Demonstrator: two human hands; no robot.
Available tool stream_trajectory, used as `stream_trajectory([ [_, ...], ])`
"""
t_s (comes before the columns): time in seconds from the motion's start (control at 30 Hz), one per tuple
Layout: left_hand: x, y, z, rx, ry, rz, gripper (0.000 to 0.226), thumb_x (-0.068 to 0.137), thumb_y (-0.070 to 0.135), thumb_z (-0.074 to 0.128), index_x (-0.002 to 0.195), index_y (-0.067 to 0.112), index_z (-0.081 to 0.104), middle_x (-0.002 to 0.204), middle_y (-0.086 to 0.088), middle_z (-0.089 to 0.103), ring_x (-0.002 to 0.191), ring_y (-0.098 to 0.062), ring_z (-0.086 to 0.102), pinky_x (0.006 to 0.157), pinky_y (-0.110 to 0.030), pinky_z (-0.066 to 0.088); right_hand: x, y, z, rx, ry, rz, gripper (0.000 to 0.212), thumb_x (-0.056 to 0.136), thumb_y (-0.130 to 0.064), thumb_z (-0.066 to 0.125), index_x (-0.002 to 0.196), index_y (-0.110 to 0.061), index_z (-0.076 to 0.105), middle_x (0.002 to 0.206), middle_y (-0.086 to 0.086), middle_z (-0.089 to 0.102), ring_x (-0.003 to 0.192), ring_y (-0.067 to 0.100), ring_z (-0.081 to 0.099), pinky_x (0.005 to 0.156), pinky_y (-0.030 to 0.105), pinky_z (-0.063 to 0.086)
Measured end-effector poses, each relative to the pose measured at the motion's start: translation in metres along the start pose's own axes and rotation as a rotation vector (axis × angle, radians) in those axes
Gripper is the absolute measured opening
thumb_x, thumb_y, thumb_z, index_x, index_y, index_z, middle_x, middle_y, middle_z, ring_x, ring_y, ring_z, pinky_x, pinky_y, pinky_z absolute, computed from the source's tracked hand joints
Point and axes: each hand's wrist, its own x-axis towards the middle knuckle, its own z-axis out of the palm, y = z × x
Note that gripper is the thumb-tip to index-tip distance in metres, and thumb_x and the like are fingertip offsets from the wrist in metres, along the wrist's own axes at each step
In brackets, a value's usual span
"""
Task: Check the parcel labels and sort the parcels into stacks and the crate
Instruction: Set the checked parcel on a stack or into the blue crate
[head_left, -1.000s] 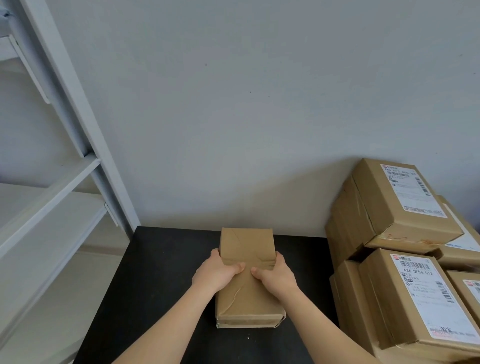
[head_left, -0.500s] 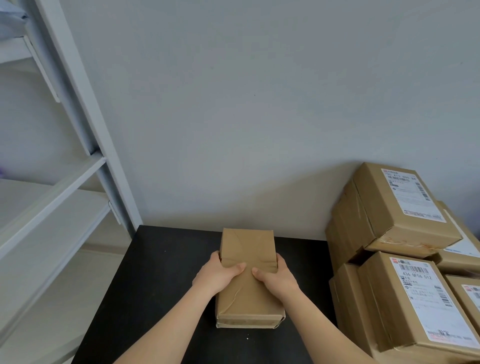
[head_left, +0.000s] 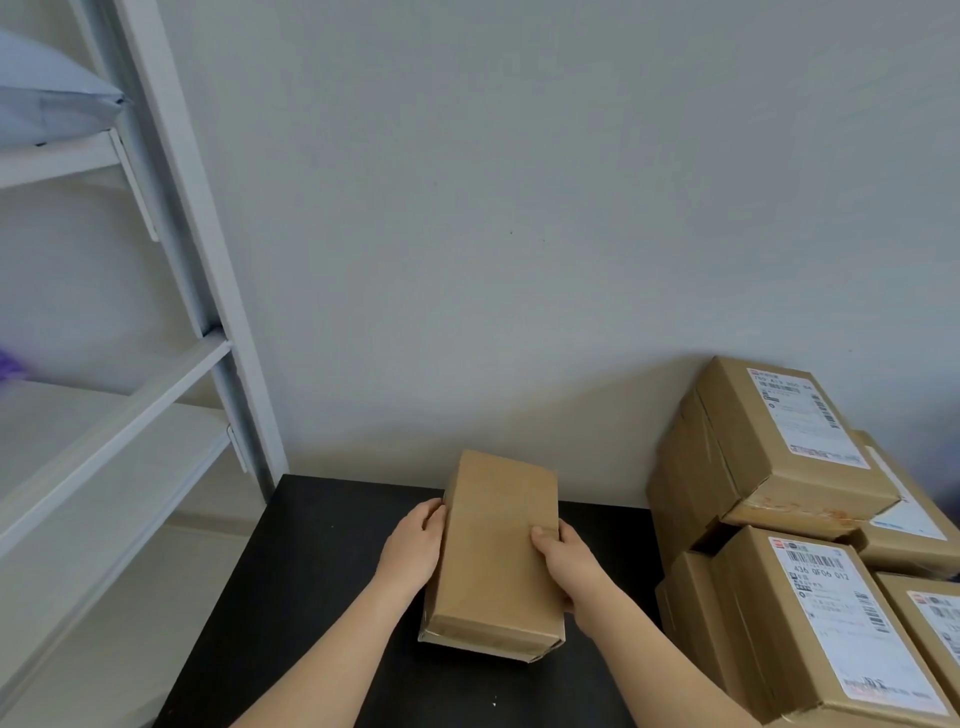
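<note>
A plain brown cardboard parcel (head_left: 493, 551) sits over the black table (head_left: 311, 597), its near end on a flatter parcel (head_left: 485, 645) underneath and its right side tipped up. No label shows on its upper face. My left hand (head_left: 415, 545) holds its left side. My right hand (head_left: 566, 558) grips its right edge, thumb on top and fingers underneath. Several labelled brown parcels (head_left: 779, 467) are stacked to the right.
A white metal shelf rack (head_left: 171, 364) stands at the left with a pale blue mailer bag (head_left: 47, 104) on an upper shelf. The grey wall runs right behind the table. The parcel stack (head_left: 831, 634) fills the right side.
Both hands moved from the top of the parcel to its sides. The creased face is gone from view and a smooth face shows; the parcel is now tilted.
</note>
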Motion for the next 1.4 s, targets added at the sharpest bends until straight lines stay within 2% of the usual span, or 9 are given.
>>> stream_trajectory([
  [0.17, -0.001, 0.0, -0.006, -0.239, -0.127, -0.227, 0.072, 0.095, 0.057, 0.036, 0.151, 0.016, 0.018, 0.149, -0.009, 0.033, 0.134, -0.029, 0.035, 0.104, -0.044, 0.035, 0.001, 0.0, 0.003, 0.029, -0.017, 0.027, 0.054, 0.099, -0.035, 0.046, 0.148, -0.024, 0.027, 0.137, 0.005, 0.048, 0.121, 0.028, 0.049, 0.106, 0.05, 0.039],
  [0.4, 0.004, -0.004, -0.008, -0.352, -0.058, -0.199, 0.078, 0.09, 0.057, 0.049, 0.149, 0.011, 0.025, 0.146, -0.01, 0.038, 0.131, -0.028, 0.039, 0.105, -0.041, 0.035, -0.001, -0.005, 0.011, -0.08, -0.004, -0.013, 0.066, 0.095, -0.031, 0.055, 0.15, -0.017, 0.02, 0.141, 0.007, 0.043, 0.126, 0.028, 0.046, 0.108, 0.044, 0.037],
  [0.5, 0.007, -0.004, -0.009, -0.362, -0.04, -0.167, 0.078, 0.087, 0.057, 0.054, 0.145, 0.01, 0.033, 0.139, -0.008, 0.045, 0.123, -0.025, 0.046, 0.095, -0.035, 0.038, -0.003, -0.009, 0.015, -0.118, -0.029, -0.049, 0.074, 0.094, -0.033, 0.056, 0.151, -0.017, 0.013, 0.147, 0.006, 0.037, 0.131, 0.027, 0.042, 0.11, 0.041, 0.035],
  [0.6, 0.006, 0.001, -0.01, -0.358, 0.002, -0.117, 0.068, 0.086, 0.054, 0.058, 0.137, 0.011, 0.044, 0.116, 0.001, 0.054, 0.099, -0.014, 0.052, 0.08, -0.028, 0.039, -0.003, -0.013, 0.022, -0.122, -0.053, -0.075, 0.074, 0.093, -0.04, 0.055, 0.151, -0.019, 0.015, 0.148, 0.004, 0.036, 0.132, 0.025, 0.04, 0.11, 0.043, 0.035],
  [0.7, 0.006, 0.005, -0.011, -0.322, 0.065, -0.075, 0.057, 0.087, 0.051, 0.059, 0.129, 0.015, 0.048, 0.097, 0.011, 0.051, 0.082, -0.004, 0.048, 0.066, -0.023, 0.037, 0.0, -0.016, 0.029, -0.106, -0.065, -0.06, 0.072, 0.092, -0.053, 0.048, 0.15, -0.019, 0.023, 0.148, 0.004, 0.038, 0.132, 0.024, 0.04, 0.111, 0.042, 0.033],
  [0.87, 0.005, 0.003, -0.01, -0.157, 0.053, -0.046, 0.062, 0.084, 0.053, 0.061, 0.131, 0.016, 0.046, 0.121, 0.001, 0.054, 0.101, -0.015, 0.054, 0.078, -0.027, 0.042, -0.004, -0.025, 0.034, 0.019, -0.117, 0.013, 0.06, 0.095, -0.054, 0.041, 0.141, -0.017, 0.039, 0.134, 0.006, 0.052, 0.12, 0.024, 0.051, 0.103, 0.039, 0.041],
  [1.07, 0.007, 0.009, -0.005, -0.135, -0.036, -0.019, 0.062, 0.086, 0.051, 0.061, 0.133, 0.017, 0.042, 0.113, 0.006, 0.053, 0.098, -0.012, 0.053, 0.08, -0.027, 0.044, 0.002, -0.021, 0.031, -0.114, -0.124, -0.023, 0.067, 0.089, -0.05, 0.056, 0.144, -0.019, 0.033, 0.132, 0.004, 0.053, 0.118, 0.024, 0.054, 0.1, 0.042, 0.046],
  [1.27, 0.011, 0.008, -0.004, -0.171, -0.094, -0.052, 0.06, 0.086, 0.049, 0.062, 0.132, 0.018, 0.043, 0.109, 0.006, 0.055, 0.097, -0.013, 0.056, 0.08, -0.027, 0.045, 0.005, -0.023, 0.03, -0.136, -0.124, -0.002, 0.058, 0.091, -0.045, 0.056, 0.139, -0.018, 0.038, 0.128, 0.005, 0.055, 0.116, 0.025, 0.055, 0.097, 0.042, 0.047],
  [1.4, 0.017, 0.008, 0.001, -0.093, -0.099, -0.058, 0.062, 0.082, 0.054, 0.064, 0.13, 0.021, 0.044, 0.107, 0.008, 0.056, 0.101, -0.014, 0.057, 0.087, -0.034, 0.049, 0.005, -0.023, 0.028, -0.147, -0.121, -0.005, 0.05, 0.094, -0.042, 0.053, 0.135, -0.015, 0.041, 0.114, 0.002, 0.056, 0.109, 0.023, 0.056, 0.083, 0.034, 0.046],
])
